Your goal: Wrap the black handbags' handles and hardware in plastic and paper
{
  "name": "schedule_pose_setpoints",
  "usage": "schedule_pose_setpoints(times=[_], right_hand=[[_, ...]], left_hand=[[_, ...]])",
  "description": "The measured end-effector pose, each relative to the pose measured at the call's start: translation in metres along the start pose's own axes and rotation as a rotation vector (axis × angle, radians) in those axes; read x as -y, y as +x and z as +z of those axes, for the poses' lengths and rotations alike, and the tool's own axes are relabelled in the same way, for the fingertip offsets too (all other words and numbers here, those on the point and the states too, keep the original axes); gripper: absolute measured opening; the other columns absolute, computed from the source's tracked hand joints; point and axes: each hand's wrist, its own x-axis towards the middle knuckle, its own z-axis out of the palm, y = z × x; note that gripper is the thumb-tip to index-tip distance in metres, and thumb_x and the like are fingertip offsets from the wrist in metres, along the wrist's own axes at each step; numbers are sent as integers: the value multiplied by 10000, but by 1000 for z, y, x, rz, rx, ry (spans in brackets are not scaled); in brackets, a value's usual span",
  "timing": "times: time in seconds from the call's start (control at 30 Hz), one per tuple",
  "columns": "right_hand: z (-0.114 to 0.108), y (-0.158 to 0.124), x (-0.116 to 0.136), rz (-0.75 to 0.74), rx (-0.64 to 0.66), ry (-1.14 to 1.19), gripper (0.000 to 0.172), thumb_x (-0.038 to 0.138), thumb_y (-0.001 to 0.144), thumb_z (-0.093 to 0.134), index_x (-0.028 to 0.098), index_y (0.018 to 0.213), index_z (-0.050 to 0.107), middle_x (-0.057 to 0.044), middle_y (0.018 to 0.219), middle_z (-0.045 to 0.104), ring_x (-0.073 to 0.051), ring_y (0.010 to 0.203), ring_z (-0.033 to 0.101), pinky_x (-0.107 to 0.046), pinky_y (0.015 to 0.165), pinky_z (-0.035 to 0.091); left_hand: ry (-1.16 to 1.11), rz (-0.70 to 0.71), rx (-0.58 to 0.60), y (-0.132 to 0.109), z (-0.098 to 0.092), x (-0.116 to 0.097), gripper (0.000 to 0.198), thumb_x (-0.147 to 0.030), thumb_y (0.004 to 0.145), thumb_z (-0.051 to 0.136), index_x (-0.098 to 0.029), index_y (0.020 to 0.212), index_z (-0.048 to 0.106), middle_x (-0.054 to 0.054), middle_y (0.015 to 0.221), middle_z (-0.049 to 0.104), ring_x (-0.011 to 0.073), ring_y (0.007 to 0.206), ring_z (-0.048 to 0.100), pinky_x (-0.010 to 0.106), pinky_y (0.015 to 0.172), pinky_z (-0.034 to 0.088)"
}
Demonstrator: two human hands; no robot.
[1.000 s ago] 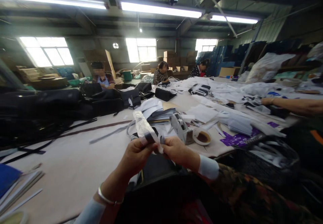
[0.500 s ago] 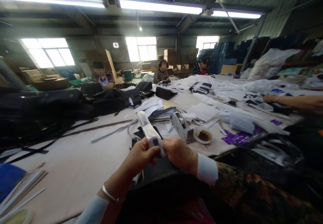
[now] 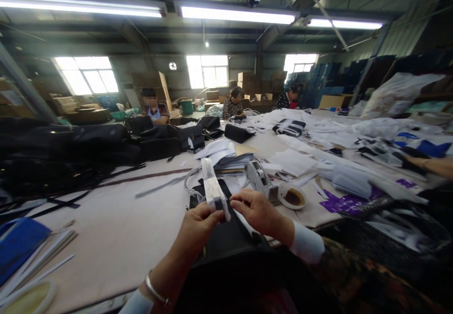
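My left hand [image 3: 200,227] pinches the near end of a strap wrapped in thin white film [image 3: 214,189]. A dark patch shows through the film by my thumb. My right hand [image 3: 264,212] is just right of that end, its fingers curled and pressed together; whatever is in them is hidden. Below both hands lies a black bag [image 3: 230,241], partly covered by them. A pale wrapped handle [image 3: 191,182] loops out behind the strap. Beyond my right hand stands a grey tape dispenser [image 3: 258,176], with a white bowl of brown stuff [image 3: 292,196] beside it.
Black bags [image 3: 159,146] are piled at the left. White papers [image 3: 221,151] lie behind the strap, and purple plastic [image 3: 341,203] at the right. A blue object [image 3: 21,245] sits at the near left. A co-worker's arm [image 3: 433,165] reaches in from the right; several people sit across the table.
My right hand has drawn back a little to the right from the strap's end, uncovering more of the film. My left hand keeps its hold. The whole view has shifted slightly.
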Motion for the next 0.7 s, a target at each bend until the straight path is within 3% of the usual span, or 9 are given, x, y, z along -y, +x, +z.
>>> schedule_pose_setpoints(times=[0.1, 0.2, 0.27, 0.33, 0.4, 0.47, 0.53, 0.6, 0.7], right_hand=[[3, -1, 8, 284, 151, 339, 428, 515, 874, 610, 141, 670, 650, 18, 555, 509, -96, 521, 416, -238, 510, 317], [17, -3, 12, 496, 79, 609, 423, 539, 736, 732, 148, 640, 604, 59, 500, 428, -66, 453, 300, -232, 448, 207], [24, -3, 13, 516, 32, 667, 380, 501, 713, 742, 150, 654, 608, 63, 501, 419, -69, 460, 294, -233, 449, 204], [25, -3, 15, 435, 17, 595, 321, 444, 749, 709, 152, 653, 615, 48, 535, 445, -85, 506, 346, -235, 483, 262], [23, -4, 16, 263, 5, 413, 272, 353, 785, 680, 160, 613, 594, 24, 602, 490, -108, 589, 425, -245, 559, 338], [22, -6, 15, 59, 22, 216, 260, 259, 814, 644, 166, 586, 562, 9, 657, 517, -124, 652, 482, -255, 617, 376], [25, -8, 11, -117, 60, 70, 238, 203, 827, 609, 173, 599, 548, 2, 686, 529, -130, 660, 511, -256, 619, 391], [32, -8, 2, -242, 85, -49, 205, 191, 825, 590, 181, 627, 541, -6, 704, 547, -136, 646, 528, -252, 593, 405], [43, -1, -15, -390, 105, -208, 157, 206, 811, 594, 191, 660, 555, -23, 719, 583, -154, 662, 557, -245, 591, 444]], left_hand=[[150, 196, -28, -9, 9, -2, 121, -305, 810, 714, -234, 824, 811, 68, 997, 723, 256, 966, 653, 334, 881, 507], [225, 256, -53, -16, 15, 2, 158, -338, 833, 692, -241, 770, 799, 85, 930, 703, 253, 883, 658, 335, 819, 530], [230, 239, -80, -18, 15, 7, 173, -358, 827, 701, -233, 740, 783, 88, 894, 687, 255, 878, 645, 335, 817, 523], [129, 156, -35, -19, 9, 11, 188, -394, 813, 723, -215, 784, 774, 72, 854, 668, 240, 859, 623, 320, 794, 512], [-107, 1, 61, -20, 2, 16, 302, -486, 785, 744, -185, 812, 747, 27, 710, 594, 166, 678, 555, 264, 636, 478], [-381, -170, 117, -20, -4, 19, 423, -573, 732, 769, -157, 757, 697, -43, 564, 419, 73, 488, 347, 195, 462, 321], [-574, -307, 78, -18, -6, 23, 470, -578, 659, 829, -150, 678, 636, -87, 528, 285, 34, 448, 185, 173, 413, 185], [-670, -402, 16, -15, -4, 26, 475, -531, 577, 897, -156, 649, 615, -95, 517, 265, 22, 436, 174, 165, 406, 173], [-722, -456, 12, -5, 0, 33, 479, -524, 491, 934, -168, 694, 688, -35, 538, 456, 55, 439, 358, 189, 421, 309]])
